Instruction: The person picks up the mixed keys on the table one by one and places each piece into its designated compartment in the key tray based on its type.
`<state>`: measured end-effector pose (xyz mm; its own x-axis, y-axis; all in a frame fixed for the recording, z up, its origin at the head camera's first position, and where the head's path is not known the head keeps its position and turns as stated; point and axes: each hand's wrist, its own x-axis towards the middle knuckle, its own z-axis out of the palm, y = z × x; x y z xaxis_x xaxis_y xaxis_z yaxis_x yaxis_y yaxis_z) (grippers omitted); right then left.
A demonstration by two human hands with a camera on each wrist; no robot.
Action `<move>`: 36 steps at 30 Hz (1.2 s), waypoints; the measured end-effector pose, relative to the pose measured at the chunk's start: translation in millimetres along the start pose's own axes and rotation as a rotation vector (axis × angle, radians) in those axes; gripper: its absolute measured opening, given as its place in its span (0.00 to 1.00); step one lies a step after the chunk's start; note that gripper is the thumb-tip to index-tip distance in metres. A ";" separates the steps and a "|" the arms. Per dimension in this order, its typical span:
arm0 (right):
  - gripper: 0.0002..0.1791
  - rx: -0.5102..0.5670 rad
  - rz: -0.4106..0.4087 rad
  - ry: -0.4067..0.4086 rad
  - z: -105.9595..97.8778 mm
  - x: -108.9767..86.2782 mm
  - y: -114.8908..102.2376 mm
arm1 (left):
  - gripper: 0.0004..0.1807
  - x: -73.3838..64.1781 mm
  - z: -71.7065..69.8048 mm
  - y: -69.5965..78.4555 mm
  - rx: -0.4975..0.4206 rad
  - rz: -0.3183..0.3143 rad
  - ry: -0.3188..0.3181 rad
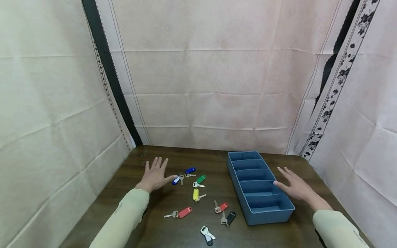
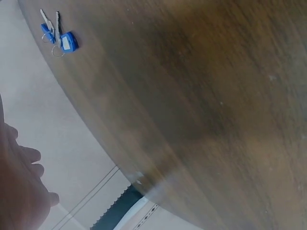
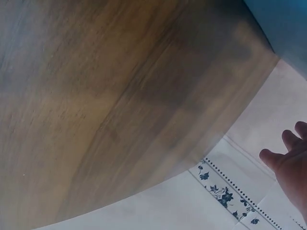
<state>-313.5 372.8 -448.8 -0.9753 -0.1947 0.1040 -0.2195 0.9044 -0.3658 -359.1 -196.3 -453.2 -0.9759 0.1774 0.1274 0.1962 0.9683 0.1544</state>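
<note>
Right hand (image 1: 296, 187) hides tray (image 1: 258, 206) rim — wrist views blurred.

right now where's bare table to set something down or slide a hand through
Free: the strip of table behind the keys, up to the backdrop, and the gap between the red-tagged key and the blue tray. Crowded: the key scatter from the left hand to the tray.

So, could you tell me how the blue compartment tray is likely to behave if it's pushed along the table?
The blue tray looks like thin plastic with empty compartments, so it is probably light. Its flat, long base on the smooth wooden table suggests it would slide rather than tip. Pushed near one end, it would likely swivel.
</note>
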 end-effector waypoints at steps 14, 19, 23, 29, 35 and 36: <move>0.46 0.083 -0.012 -0.072 8.2 -9.6 -3.4 | 0.53 -0.1 2.1 0.5 -0.031 0.032 -0.025; 0.47 0.157 0.003 -0.091 8.1 -10.1 -5.1 | 0.54 -1.3 4.5 -2.5 -0.048 0.040 -0.034; 0.47 0.201 0.014 -0.118 9.0 -9.4 -5.9 | 0.55 -1.8 5.4 -4.3 -0.070 0.040 -0.037; 0.44 0.216 0.022 -0.142 8.2 -10.5 -4.4 | 0.50 2.1 11.7 -4.1 -0.150 0.054 -0.041; 0.42 0.238 0.031 -0.144 6.4 -12.6 -3.2 | 0.44 9.2 21.8 -1.5 -0.247 0.042 -0.064; 0.43 0.244 0.033 -0.145 6.4 -12.7 -3.2 | 0.43 10.4 23.0 -1.3 -0.261 0.039 -0.066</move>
<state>-300.6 369.9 -454.9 -0.9714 -0.2344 -0.0390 -0.1690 0.7967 -0.5803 -371.7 -191.6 -474.7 -0.9696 0.2328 0.0751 0.2432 0.8842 0.3988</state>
